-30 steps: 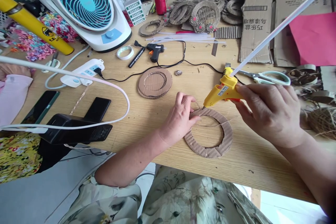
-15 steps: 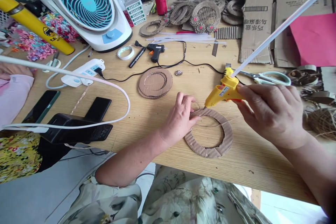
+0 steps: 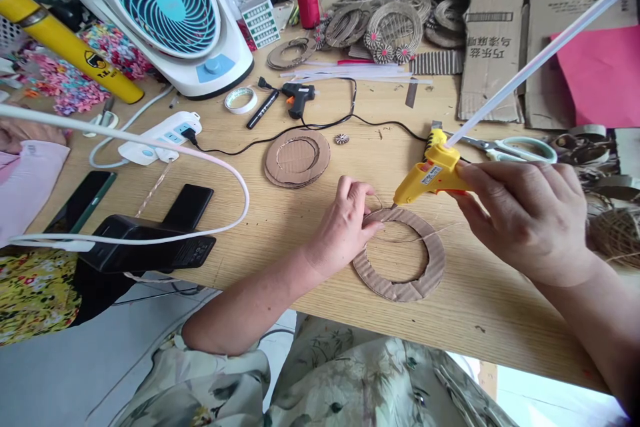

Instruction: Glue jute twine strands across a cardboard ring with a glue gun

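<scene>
A brown corrugated cardboard ring (image 3: pixel 400 287) lies flat near the front edge of the wooden table (image 3: pixel 480 300). My left hand (image 3: pixel 345 223) rests at the ring's upper left, fingers pinched on a thin jute twine (image 3: pixel 415 237) that runs across the ring. My right hand (image 3: pixel 525 217) grips a yellow hot glue gun (image 3: pixel 430 170); its nozzle touches the ring's top edge just beside my left fingertips. A long clear glue stick (image 3: pixel 540 57) juts from the gun's back toward the upper right.
Stacked cardboard discs (image 3: pixel 297 159), a black glue gun (image 3: pixel 297 95) with its cord, a tape roll (image 3: pixel 240 99), a power strip (image 3: pixel 160 140), a white fan (image 3: pixel 170 13), scissors (image 3: pixel 510 147), finished rings (image 3: pixel 385 23), flattened boxes, a twine ball (image 3: pixel 615 233). Another person's pink sleeve (image 3: pixel 25 180) shows at left.
The glue gun and my right hand have shifted slightly to the right along the ring's top edge. My left hand stays pinched in place.
</scene>
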The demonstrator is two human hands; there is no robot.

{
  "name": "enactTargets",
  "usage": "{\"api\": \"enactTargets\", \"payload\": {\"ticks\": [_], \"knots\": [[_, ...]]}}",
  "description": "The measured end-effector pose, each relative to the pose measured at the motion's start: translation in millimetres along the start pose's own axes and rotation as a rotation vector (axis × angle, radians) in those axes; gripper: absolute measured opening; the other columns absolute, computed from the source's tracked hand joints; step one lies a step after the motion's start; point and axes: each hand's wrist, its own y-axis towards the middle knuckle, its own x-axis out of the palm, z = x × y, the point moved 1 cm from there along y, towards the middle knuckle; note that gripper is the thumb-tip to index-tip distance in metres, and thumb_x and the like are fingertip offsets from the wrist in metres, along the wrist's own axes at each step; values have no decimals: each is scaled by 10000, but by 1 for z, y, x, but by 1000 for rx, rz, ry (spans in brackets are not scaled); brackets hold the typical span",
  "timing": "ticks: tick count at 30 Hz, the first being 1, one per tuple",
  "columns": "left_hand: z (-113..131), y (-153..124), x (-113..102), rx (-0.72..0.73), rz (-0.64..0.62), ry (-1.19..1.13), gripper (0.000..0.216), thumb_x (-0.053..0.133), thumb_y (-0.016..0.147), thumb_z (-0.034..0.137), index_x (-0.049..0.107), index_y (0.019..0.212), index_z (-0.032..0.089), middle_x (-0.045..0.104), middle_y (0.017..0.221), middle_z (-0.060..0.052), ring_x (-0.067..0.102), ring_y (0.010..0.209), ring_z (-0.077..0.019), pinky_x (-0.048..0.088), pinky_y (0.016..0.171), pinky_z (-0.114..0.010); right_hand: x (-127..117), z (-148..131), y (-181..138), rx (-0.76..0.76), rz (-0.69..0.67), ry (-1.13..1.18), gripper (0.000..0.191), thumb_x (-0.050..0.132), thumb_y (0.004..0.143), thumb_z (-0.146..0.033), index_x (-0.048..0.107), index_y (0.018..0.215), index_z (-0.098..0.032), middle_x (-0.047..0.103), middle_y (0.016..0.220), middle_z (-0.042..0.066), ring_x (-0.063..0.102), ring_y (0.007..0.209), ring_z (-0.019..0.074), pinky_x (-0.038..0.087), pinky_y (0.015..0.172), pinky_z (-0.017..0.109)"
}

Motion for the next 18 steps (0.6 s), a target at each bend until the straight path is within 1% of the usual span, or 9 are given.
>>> {"api": "enactTargets", "payload": {"ticks": [13, 18], "knots": [[1, 0, -1, -15, -8, -3, 553, 804, 744, 40, 429, 1118, 201, 412, 1155, -49, 645, 797, -109, 628, 850, -361, -3, 3, -1, -13, -9, -4, 748, 749, 805, -229, 461, 1492, -166, 719, 1006, 89, 538, 785, 236, 394, 659, 383], [2, 0, -1, -22, -11, -18, 544, 799, 743, 31, 432, 1109, 198, 412, 1146, -45, 641, 791, -106, 623, 857, -358, -5, 4, 0, -39, 4, -11, 782, 758, 803, -226, 433, 1511, -167, 731, 993, 83, 550, 771, 230, 401, 652, 378]]}}
